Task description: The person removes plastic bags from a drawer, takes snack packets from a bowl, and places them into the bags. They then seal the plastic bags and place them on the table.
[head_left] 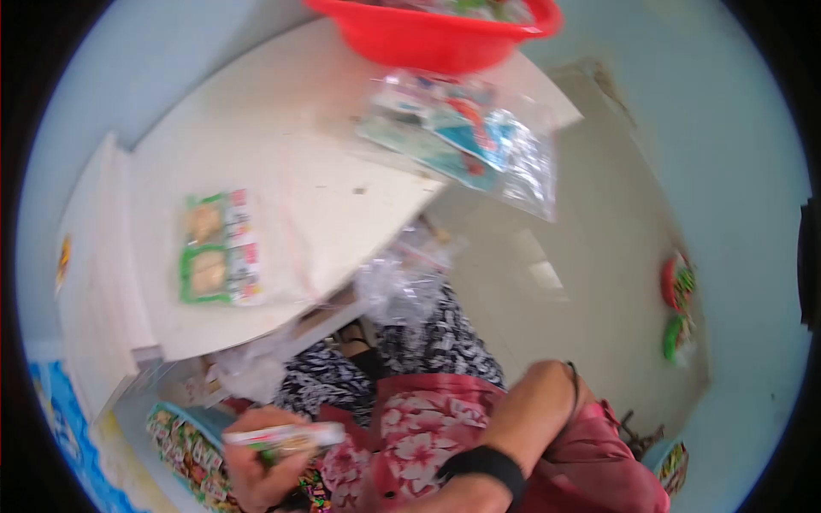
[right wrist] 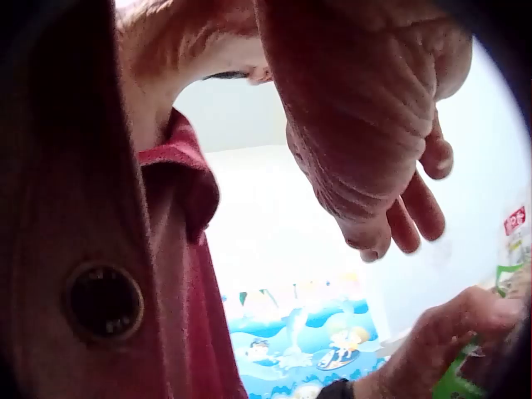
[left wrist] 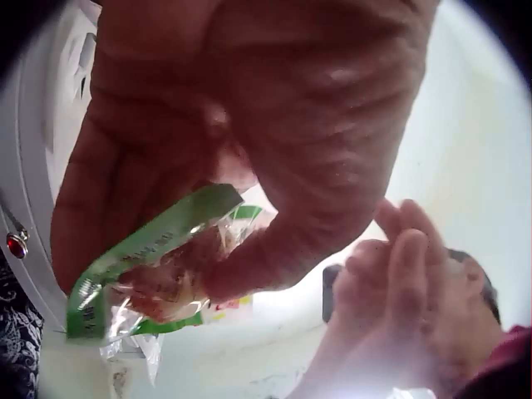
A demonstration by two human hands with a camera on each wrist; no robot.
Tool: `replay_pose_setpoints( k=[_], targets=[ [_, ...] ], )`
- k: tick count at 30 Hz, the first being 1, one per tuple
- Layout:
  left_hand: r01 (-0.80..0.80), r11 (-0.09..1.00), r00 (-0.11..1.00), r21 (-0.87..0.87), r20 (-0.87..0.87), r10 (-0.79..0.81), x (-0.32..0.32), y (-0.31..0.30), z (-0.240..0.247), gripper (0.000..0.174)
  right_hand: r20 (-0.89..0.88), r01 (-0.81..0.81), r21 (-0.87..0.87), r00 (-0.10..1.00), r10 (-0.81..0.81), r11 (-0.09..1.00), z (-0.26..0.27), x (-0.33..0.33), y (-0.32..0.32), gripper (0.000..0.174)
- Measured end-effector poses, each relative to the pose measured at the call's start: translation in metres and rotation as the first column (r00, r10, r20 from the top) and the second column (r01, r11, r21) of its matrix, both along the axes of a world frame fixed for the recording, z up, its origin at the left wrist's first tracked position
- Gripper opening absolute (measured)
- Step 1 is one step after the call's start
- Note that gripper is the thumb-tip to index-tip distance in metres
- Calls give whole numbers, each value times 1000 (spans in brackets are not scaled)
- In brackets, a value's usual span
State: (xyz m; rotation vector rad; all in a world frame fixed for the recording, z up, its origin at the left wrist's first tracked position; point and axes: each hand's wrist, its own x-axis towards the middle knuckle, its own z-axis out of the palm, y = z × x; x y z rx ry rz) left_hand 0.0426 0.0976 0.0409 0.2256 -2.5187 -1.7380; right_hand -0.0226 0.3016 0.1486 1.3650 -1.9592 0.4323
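Low at the left of the head view, my left hand (head_left: pixel 256 474) pinches a small clear snack packet (head_left: pixel 286 436) with green and white print. Up close in the left wrist view, the thumb and fingers grip the packet (left wrist: pixel 166 274) by its green-edged wrapper. My right hand (right wrist: pixel 374 125) holds nothing, its fingers loosely bent; in the left wrist view that hand (left wrist: pixel 407 291) is raised near the person's head. The head view cuts it off below the black wristband (head_left: pixel 483 470). Two similar packets (head_left: pixel 208 248) lie side by side on a clear plastic bag (head_left: pixel 295 231) on the white table (head_left: pixel 265 111).
A red basin (head_left: pixel 436 43) stands at the table's far end. Printed plastic bags (head_left: pixel 466 128) overhang the table's right edge. Crumpled clear bags (head_left: pixel 398 286) hang below the near edge. At lower left, a blue basin (head_left: pixel 214 419) holds several small packets. More baskets (head_left: pixel 676 338) stand along the right wall.
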Motion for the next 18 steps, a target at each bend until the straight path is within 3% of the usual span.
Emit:
replay_pose_setpoints(
  k=[3,4,5,6,8,12,15,18],
  targets=[
    [332,937,943,-103,13,-333,-19,1,27,40,391,210,-171,911,-129,963,-26,2,-8,28],
    [554,816,827,-165,-6,-562,-48,-7,41,37,442,219,-139,887,-137,966,-37,-5,5,34],
    [662,726,738,-185,-5,-674,-59,-10,49,35,490,228,-106,859,-148,968,-49,-11,19,42],
    [757,623,635,-196,-6,-773,-70,-12,55,34,653,227,-177,755,-59,958,-52,-15,25,45],
    [798,587,590,-135,-22,-807,-76,-2,54,30,801,168,-196,595,60,966,-65,-14,48,44],
    [837,501,518,-222,23,-855,-91,13,59,26,939,-12,-298,178,296,954,-72,-14,73,35],
    [837,492,519,-239,63,-852,-101,22,62,30,923,72,-360,174,344,930,-85,-16,78,26],
    [722,641,647,-260,-75,-759,-106,32,57,28,969,185,-241,90,228,953,-81,-20,89,25]
  ],
)
